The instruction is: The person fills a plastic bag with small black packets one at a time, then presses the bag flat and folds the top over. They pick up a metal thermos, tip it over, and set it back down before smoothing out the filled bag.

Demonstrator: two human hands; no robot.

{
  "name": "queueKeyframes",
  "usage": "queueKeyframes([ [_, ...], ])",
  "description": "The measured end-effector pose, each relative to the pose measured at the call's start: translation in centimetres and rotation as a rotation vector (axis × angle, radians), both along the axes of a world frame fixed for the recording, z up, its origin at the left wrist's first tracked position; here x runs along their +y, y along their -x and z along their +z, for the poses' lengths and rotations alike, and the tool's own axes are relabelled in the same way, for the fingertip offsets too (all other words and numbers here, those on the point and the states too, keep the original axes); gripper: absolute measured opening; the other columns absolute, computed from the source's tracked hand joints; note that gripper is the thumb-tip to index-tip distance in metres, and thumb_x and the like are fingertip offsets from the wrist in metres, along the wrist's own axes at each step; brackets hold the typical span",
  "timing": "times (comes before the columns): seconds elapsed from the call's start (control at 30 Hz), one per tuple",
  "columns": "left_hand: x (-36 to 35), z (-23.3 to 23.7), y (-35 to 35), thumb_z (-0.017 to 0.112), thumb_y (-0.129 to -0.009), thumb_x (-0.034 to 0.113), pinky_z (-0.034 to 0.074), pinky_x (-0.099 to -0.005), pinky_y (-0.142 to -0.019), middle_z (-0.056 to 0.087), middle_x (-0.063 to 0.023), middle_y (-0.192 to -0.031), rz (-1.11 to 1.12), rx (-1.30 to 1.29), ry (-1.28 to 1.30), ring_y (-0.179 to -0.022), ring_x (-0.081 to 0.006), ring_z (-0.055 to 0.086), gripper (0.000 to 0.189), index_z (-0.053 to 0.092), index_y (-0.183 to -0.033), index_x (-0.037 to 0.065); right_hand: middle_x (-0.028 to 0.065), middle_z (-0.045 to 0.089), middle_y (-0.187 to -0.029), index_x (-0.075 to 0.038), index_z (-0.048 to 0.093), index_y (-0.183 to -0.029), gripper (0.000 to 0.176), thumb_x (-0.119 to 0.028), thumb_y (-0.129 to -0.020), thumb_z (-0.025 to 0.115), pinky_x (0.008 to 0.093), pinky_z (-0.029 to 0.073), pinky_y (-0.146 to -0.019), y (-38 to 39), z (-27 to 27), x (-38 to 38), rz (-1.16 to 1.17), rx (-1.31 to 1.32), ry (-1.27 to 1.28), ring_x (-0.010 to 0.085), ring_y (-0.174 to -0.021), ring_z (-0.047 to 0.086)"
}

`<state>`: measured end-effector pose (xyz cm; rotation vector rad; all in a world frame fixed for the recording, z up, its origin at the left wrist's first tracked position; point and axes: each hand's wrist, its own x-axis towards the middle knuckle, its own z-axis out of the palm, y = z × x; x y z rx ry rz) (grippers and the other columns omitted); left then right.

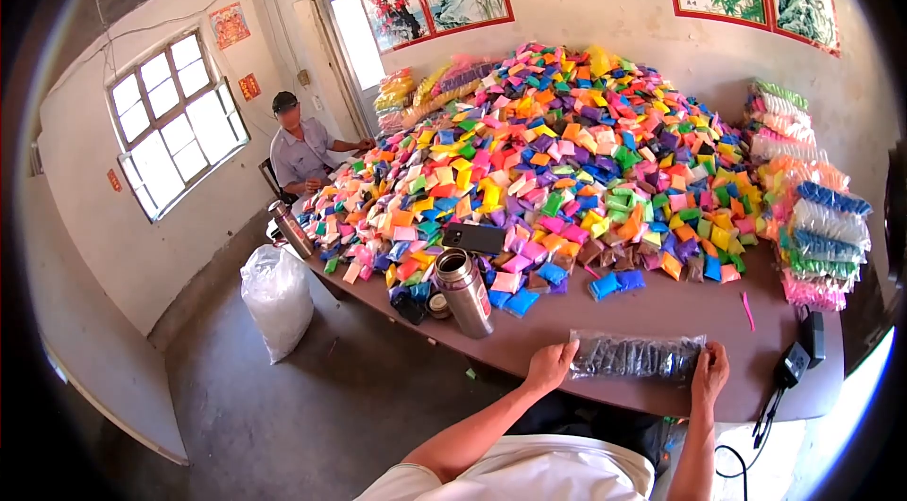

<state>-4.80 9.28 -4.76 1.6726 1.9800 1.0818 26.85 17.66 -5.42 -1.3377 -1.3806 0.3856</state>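
Between my hands, at the table's front edge, a long clear plastic bag (638, 356) holds a row of black packets. My left hand (551, 366) grips the bag's left end. Its right end is in my right hand (710, 371), with the thumb on top. Just beyond the bag, two blue packets (616, 284) lie side by side on the brown table (557, 312). Behind them rises a large heap of small coloured packets (548, 161). A thin pink strip (747, 310) rests to the right of the bag.
An open steel flask (463, 293) and a phone (474, 237) are left of my hands. Stacked bags of packets (824, 227) stand at the right, near a black power adapter (792, 364) with cables. A co-worker (304, 146) sits at the far left. A white sack (276, 302) stands on the floor.
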Motion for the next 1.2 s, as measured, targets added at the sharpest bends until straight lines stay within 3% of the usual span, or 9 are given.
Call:
queueKeyframes([
  [0.17, 0.1, -0.1, 0.2, 0.043, -0.099, 0.041, 0.047, -0.0516, -0.072, 0.063, -0.0238, -0.087, -0.022, -0.036, 0.016, -0.085, -0.0452, 0.059, 0.044, 0.062, -0.092, 0.003, 0.0035, 0.056, -0.074, -0.003, 0.061, -0.102, 0.022, -0.002, -0.082, 0.052, 0.0294, 0.045, -0.065, -0.6, -1.1, 0.6, 0.087, 0.175, -0.008, 0.0145, -0.067, 0.052],
  [0.6, 0.3, -0.4, 0.0, 0.041, -0.1, 0.043, 0.048, -0.051, -0.07, 0.064, -0.0233, -0.084, -0.016, 0.004, -0.073, -0.084, -0.0445, 0.061, 0.046, 0.063, -0.093, 0.003, 0.0086, 0.06, -0.079, -0.003, 0.062, -0.103, 0.025, -0.003, -0.079, 0.057, 0.03, 0.048, -0.07, -0.6, -1.0, 0.3, 0.031, 0.042, 0.018, 0.0189, -0.072, 0.058],
  [0.77, 0.3, -0.2, 0.3, 0.04, -0.098, 0.043, 0.047, -0.0535, -0.07, 0.063, -0.0248, -0.078, 0.032, 0.059, 0.028, -0.08, -0.044, 0.063, 0.05, 0.067, -0.081, 0.004, 0.0041, 0.055, -0.069, -0.004, 0.064, -0.088, 0.01, -0.008, -0.081, 0.059, 0.0302, 0.043, -0.062, 0.8, 0.9, -0.3, 0.052, 0.113, 0.108, 0.0114, -0.067, 0.051],
  [0.87, 0.8, 0.7, 0.5, 0.043, -0.097, 0.038, 0.046, -0.0537, -0.066, 0.064, -0.0242, -0.073, 0.087, 0.174, 0.153, -0.073, -0.0405, 0.065, 0.05, 0.066, -0.076, -0.001, 0.0082, 0.058, -0.067, -0.005, 0.062, -0.082, 0.009, -0.013, -0.082, 0.06, 0.0331, 0.043, -0.058, 0.7, 3.0, -0.9, -0.026, -0.017, 0.337, 0.0169, -0.063, 0.053],
  [0.93, 0.6, 2.1, 0.1, 0.041, -0.1, 0.044, 0.043, -0.0472, -0.059, 0.06, -0.0209, -0.064, 0.041, -0.01, 0.177, -0.062, -0.0329, 0.061, 0.06, 0.062, -0.073, -0.005, 0.0184, 0.06, -0.076, -0.005, 0.064, -0.093, 0.017, -0.019, -0.086, 0.06, 0.0376, 0.047, -0.065, -1.0, 1.6, -0.2, 0.036, -0.089, 0.175, 0.0291, -0.067, 0.059],
  [0.97, 1.0, 1.2, 0.4, 0.041, -0.101, 0.044, 0.041, -0.0456, -0.058, 0.057, -0.0205, -0.062, 0.017, 0.007, 0.116, -0.06, -0.0301, 0.058, 0.06, 0.061, -0.073, -0.005, 0.0135, 0.064, -0.079, -0.004, 0.066, -0.102, 0.023, -0.022, -0.088, 0.062, 0.032, 0.047, -0.068, -1.8, 1.4, 0.2, 0.098, -0.067, 0.189, 0.0182, -0.072, 0.059],
  [1.0, 1.8, -0.2, -0.4, 0.044, -0.1, 0.042, 0.041, -0.046, -0.059, 0.057, -0.0221, -0.064, -0.001, -0.129, -0.209, -0.06, -0.0337, 0.057, 0.055, 0.062, -0.077, -0.005, 0.0117, 0.065, -0.081, -0.004, 0.066, -0.106, 0.024, -0.02, -0.088, 0.063, 0.0309, 0.048, -0.068, -2.6, 0.3, 1.1, 0.119, 0.064, 0.24, 0.0172, -0.073, 0.06],
  [1.07, 1.6, -1.1, 1.3, 0.046, -0.1, 0.04, 0.042, -0.0445, -0.061, 0.057, -0.0231, -0.066, 0.03, 0.029, 0.035, -0.062, -0.0371, 0.058, 0.052, 0.063, -0.081, -0.005, 0.0104, 0.066, -0.077, -0.004, 0.064, -0.108, 0.028, -0.019, -0.085, 0.064, 0.0318, 0.05, -0.069, -2.4, -0.8, 1.2, 0.17, 0.254, 0.272, 0.0202, -0.072, 0.063],
  [1.2, 1.8, 1.1, -0.7, 0.048, -0.099, 0.042, 0.043, -0.043, -0.061, 0.058, -0.023, -0.066, 0.015, -0.004, -0.103, -0.062, -0.0364, 0.058, 0.054, 0.063, -0.08, -0.006, 0.0125, 0.067, -0.08, -0.004, 0.063, -0.11, 0.032, -0.018, -0.082, 0.065, 0.0324, 0.05, -0.07, -2.2, 2.2, 0.5, 0.126, 0.075, 0.357, 0.0224, -0.074, 0.064],
])
